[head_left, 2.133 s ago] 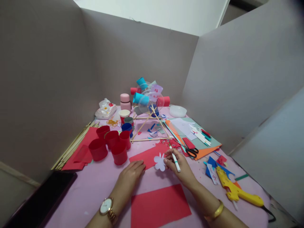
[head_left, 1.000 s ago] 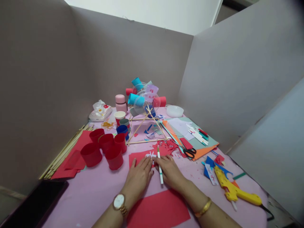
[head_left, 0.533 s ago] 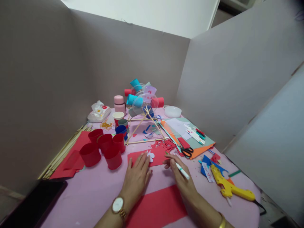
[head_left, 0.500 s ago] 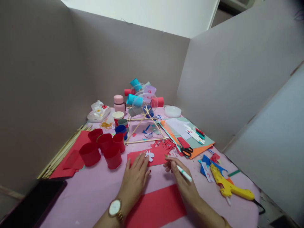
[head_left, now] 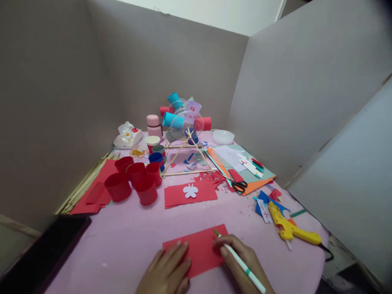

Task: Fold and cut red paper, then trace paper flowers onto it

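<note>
My left hand (head_left: 170,267) lies flat on the left part of a red paper sheet (head_left: 199,253), fingers stretched out. A white marker with a green tip (head_left: 241,263) is gripped in my right hand (head_left: 241,257), which rests at the sheet's right side. The marker's tip sits near the upper right of the sheet. Beyond them, a white butterfly cutout (head_left: 190,190) lies on another stack of red paper (head_left: 174,197).
Red paper rings (head_left: 146,192) stand at left, beside wooden sticks and a phone (head_left: 49,249). At right are scissors (head_left: 239,186) and a yellow glue gun (head_left: 290,230). Behind stands a stick frame (head_left: 177,156) bearing a wheel with coloured paper tubes.
Both hands have drawn back toward me, off the butterfly and its red paper, onto the nearer red sheet. The marker has come along in my right hand. The view has tilted down slightly.
</note>
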A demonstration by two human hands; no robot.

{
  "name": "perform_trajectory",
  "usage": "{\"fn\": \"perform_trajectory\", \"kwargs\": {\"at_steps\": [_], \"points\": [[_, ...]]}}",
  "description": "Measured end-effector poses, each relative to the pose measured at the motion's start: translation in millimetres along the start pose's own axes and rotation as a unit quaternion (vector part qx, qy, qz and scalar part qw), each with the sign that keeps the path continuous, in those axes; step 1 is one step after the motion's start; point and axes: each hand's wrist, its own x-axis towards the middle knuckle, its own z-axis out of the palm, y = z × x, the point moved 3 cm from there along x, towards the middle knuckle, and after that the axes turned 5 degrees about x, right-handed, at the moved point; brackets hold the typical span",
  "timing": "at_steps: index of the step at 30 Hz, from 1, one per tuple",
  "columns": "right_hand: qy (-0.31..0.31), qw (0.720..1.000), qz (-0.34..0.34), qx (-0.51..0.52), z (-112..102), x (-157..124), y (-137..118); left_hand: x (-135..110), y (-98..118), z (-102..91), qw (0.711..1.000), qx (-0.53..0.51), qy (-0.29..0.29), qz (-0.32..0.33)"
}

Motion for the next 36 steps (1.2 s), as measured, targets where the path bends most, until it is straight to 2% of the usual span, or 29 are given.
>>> {"fn": "perform_trajectory", "kwargs": {"at_steps": [2, 5, 9, 14, 17, 22, 24, 27, 30, 33, 36], "points": [[-0.029, 0.990, -0.092, -0.103, -5.2, 6.6, -2.8, 5.5, -7.3, -4.8, 0.997, 0.000, -0.010, -0.082], [-0.073, 0.961, -0.150, -0.219, -7.6, 14.8, 1.9, 12.7, -12.7, -8.8, 0.983, -0.030, -0.079, -0.166], [-0.117, 0.947, -0.156, -0.255, -5.5, 19.8, 6.8, 25.8, -14.6, -19.6, 0.950, -0.107, -0.171, -0.240], [-0.127, 0.951, -0.118, -0.257, -7.1, 25.2, 0.9, 38.2, -15.9, -34.8, 0.914, -0.171, -0.223, -0.291], [-0.135, 0.952, -0.100, -0.257, -9.6, 29.3, -1.6, 39.8, -16.8, -36.0, 0.915, -0.206, -0.209, -0.277], [-0.152, 0.946, -0.111, -0.264, -12.1, 33.4, -5.1, 39.6, -22.1, -29.3, 0.935, -0.138, -0.196, -0.262], [-0.152, 0.944, -0.109, -0.273, -12.5, 33.9, -4.6, 38.1, -18.8, -23.1, 0.951, -0.130, -0.164, -0.229], [-0.136, 0.942, -0.109, -0.287, -14.9, 33.0, 1.6, 31.2, -4.3, -8.4, 0.980, -0.116, -0.094, -0.128], [-0.101, 0.945, -0.120, -0.288, -21.3, 31.0, 8.9, 22.9, 12.9, 10.1, 0.987, -0.104, -0.123, -0.021], [-0.026, 0.954, -0.130, -0.268, -28.2, 29.2, 4.6, 24.6, 18.4, 16.5, 0.978, -0.122, -0.168, -0.010], [0.023, 0.978, -0.111, -0.175, -20.4, 27.6, -9.4, 35.8, 17.2, 13.3, 0.968, -0.157, -0.194, -0.015]]}}
